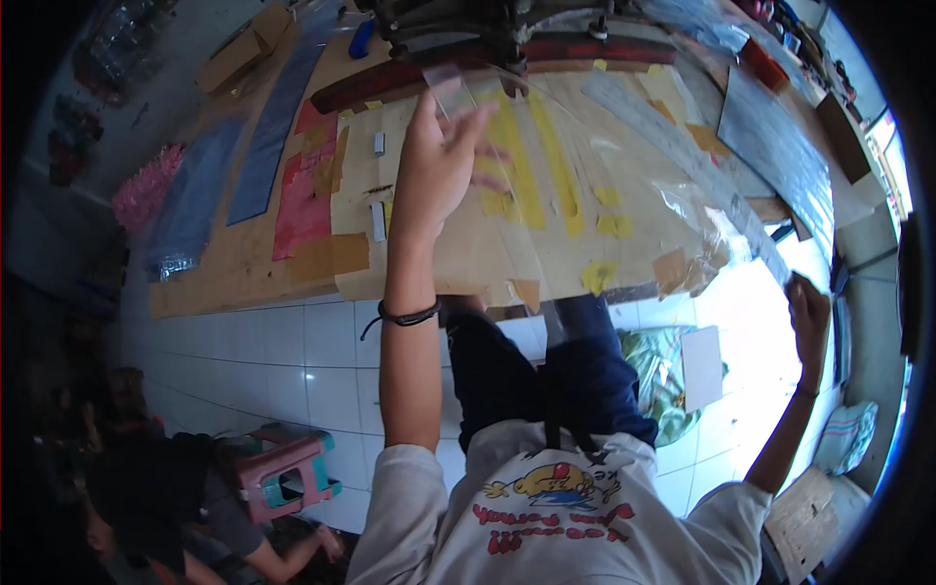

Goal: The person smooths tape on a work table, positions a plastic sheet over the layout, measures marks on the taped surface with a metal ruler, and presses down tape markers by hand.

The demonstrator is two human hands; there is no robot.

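Observation:
A clear plastic sheet [653, 195] spreads over the right part of the wooden table, catching bright reflections near the front edge. My left hand [444, 156] is raised over the middle of the table, fingers bent round the edge of clear plastic at the upper middle. Far to the right, past the table's front corner, my right hand [809, 312] is closed beside the lower end of a long clear strip [682, 146]; what lies in its fingers is too small to make out. Yellow tape strips [522, 166] and a red patch [304, 200] mark the tabletop.
A dark metal frame with a red bar [390, 76] stands at the back. Blue plastic strips [278, 136] lie left, a cardboard box [244, 47] behind them. Lower left, a person [185, 497] bends beside a pink stool [285, 478]. A green sack [658, 375] lies under the table.

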